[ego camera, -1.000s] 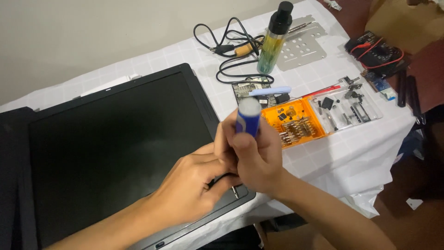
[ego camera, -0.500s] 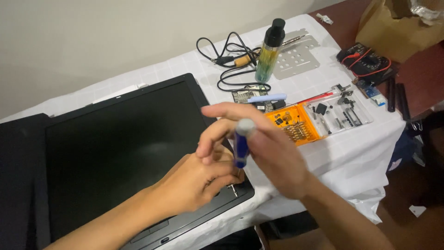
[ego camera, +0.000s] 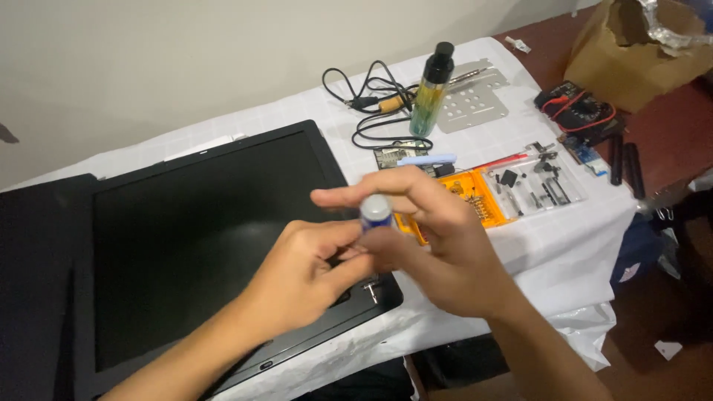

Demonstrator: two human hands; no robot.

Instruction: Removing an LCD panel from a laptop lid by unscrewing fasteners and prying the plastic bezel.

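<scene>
A small blue screwdriver handle with a pale cap [ego camera: 376, 211] is held upright between both hands above the near right corner of a black laptop screen panel [ego camera: 200, 238], which lies flat on the counter [ego camera: 564, 245] covered with a white cloth. The right hand [ego camera: 438, 249] is wrapped around the tool from the right, its fingers [ego camera: 371, 194] extended over the cap. The left hand [ego camera: 304, 275] is closed against the lower part of the tool, its fingers [ego camera: 349, 263] pinched narrowly there; what they grip cannot be told, since the tip is hidden. Just beyond the hands, an orange bit tray [ego camera: 464, 197] and a clear parts case [ego camera: 538, 182] are seen side by side. Farther back, a green bottle with a black cap [ego camera: 431, 93] stands upright beside a coiled black cable [ego camera: 371, 111] and a perforated metal plate [ego camera: 471, 104]. A multimeter with red leads [ego camera: 583, 111] is set near a brown cardboard box [ego camera: 631, 52].
</scene>
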